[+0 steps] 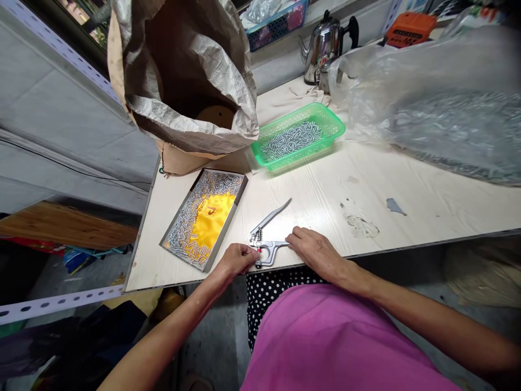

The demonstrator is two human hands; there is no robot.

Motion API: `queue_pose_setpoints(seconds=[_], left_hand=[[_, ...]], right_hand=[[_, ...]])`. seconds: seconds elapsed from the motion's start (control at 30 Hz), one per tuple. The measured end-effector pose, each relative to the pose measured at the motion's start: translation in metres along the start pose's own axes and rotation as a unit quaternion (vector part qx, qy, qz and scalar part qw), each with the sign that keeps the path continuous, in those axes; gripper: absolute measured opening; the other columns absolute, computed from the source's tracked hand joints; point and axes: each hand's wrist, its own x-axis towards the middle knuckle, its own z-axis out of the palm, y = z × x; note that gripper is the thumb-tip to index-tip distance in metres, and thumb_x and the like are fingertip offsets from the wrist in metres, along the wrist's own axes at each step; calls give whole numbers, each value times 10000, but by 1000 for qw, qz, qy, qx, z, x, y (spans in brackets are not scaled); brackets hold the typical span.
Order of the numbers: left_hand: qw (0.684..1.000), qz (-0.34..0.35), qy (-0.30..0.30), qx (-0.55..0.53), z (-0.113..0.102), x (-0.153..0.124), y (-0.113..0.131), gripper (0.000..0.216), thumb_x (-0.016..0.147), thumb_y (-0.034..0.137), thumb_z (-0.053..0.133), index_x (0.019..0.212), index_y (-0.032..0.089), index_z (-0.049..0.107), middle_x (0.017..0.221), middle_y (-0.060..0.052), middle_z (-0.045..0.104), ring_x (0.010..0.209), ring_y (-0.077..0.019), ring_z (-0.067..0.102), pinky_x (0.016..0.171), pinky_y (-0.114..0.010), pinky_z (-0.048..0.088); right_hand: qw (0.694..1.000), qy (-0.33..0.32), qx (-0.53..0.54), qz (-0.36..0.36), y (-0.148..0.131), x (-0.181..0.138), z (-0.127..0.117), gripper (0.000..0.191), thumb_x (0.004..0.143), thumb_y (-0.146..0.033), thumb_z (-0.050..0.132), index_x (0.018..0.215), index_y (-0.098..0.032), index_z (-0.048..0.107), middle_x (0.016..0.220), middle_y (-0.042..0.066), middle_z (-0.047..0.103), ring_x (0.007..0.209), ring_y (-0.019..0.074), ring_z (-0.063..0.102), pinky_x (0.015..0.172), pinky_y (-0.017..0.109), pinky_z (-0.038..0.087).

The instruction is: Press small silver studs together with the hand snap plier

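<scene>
A pair of grey metal snap pliers (269,250) lies at the table's front edge, its handles spread apart. A small coil spring and a red bit show at its head. My right hand (311,248) is closed over the end of the lower handle. At the head of the pliers, my left hand (240,259) is pinched by the red bit; anything tiny between its fingertips is hidden. To the left of the pliers is a shallow metal tray (228,231) of small silvery pins, with a yellow bottom partly exposed.
A green plastic basket (291,161) of similar silvery pieces stands farther back. Beside it is a big open paper sack (183,130). A clear plastic bag (448,114) of metal parts lies at right. Behind are a kettle (324,46) and an orange box (411,29).
</scene>
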Motion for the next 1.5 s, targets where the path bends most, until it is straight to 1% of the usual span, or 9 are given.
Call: queue_pose_setpoints(seconds=[0.17, 0.33, 0.43, 0.57, 0.8, 1.0, 1.27, 1.37, 1.5], left_hand=[[999, 12, 26, 26, 4, -2, -3, 448, 634, 594, 677, 590, 158, 580, 441, 61, 435, 420, -71, 371, 412, -195, 295], [999, -22, 29, -20, 10, -6, -6, 424, 613, 548, 712, 715, 146, 624, 520, 54, 498, 462, -89, 470, 425, -198, 376], [999, -16, 36, -29, 12, -7, -7, 435, 617, 555, 711, 717, 140, 628, 538, 52, 502, 465, -84, 471, 429, -200, 388], [998, -8, 47, -31, 14, -7, -11, 465, 625, 584, 699, 730, 138, 625, 550, 49, 504, 466, -85, 471, 426, -201, 382], [999, 2, 49, -23, 15, -8, -13, 472, 640, 605, 668, 720, 144, 604, 551, 55, 483, 458, -85, 454, 414, -202, 372], [999, 10, 49, -10, 15, -6, -18, 404, 699, 545, 662, 751, 149, 602, 527, 57, 486, 452, -90, 463, 426, -206, 398], [1000, -8, 29, 0, 13, -2, -16, 413, 694, 550, 666, 753, 146, 604, 550, 55, 482, 448, -98, 490, 420, -225, 447], [1000, -11, 26, -9, 13, -2, -16, 406, 700, 545, 665, 768, 150, 599, 543, 60, 472, 442, -99, 491, 428, -233, 463], [1000, 5, 22, -21, 15, -1, -17, 407, 694, 550, 663, 769, 155, 599, 532, 58, 480, 436, -102, 490, 444, -241, 465]], right_hand=[[1000, 15, -12, -6, -3, -3, -2, 189, 936, -70, 436, 866, -168, 581, 873, 53, 575, 754, 179, 482, 681, 314, 342], [999, -28, 22, -22, 4, 6, -19, 173, 969, -163, 448, 865, -170, 587, 892, 49, 571, 730, 157, 488, 642, 299, 342], [999, -17, 6, -38, 17, 27, -26, 175, 976, -190, 438, 904, -174, 596, 958, 66, 575, 779, 164, 490, 642, 295, 339], [995, 6, -81, -55, 34, 63, -17, 186, 947, -123, 442, 1009, -196, 602, 1057, 90, 583, 909, 220, 475, 670, 322, 333], [975, -21, -156, -157, 49, 107, -7, 202, 953, -124, 446, 872, -205, 612, 865, 80, 622, 923, 247, 449, 741, 367, 293], [971, 9, -170, -168, 51, 100, -12, 268, 985, -102, 359, 940, -172, 614, 903, 81, 624, 884, 223, 446, 734, 364, 267], [974, -67, -166, -143, 53, 103, -15, 209, 972, -113, 398, 936, -173, 595, 918, 75, 615, 866, 217, 480, 709, 341, 317], [972, -61, -169, -154, 53, 99, -19, 214, 971, -106, 390, 926, -171, 589, 902, 77, 610, 860, 219, 484, 704, 342, 327], [978, -56, -159, -125, 55, 89, -19, 214, 966, -115, 391, 928, -186, 590, 912, 83, 607, 856, 228, 489, 691, 346, 339]])
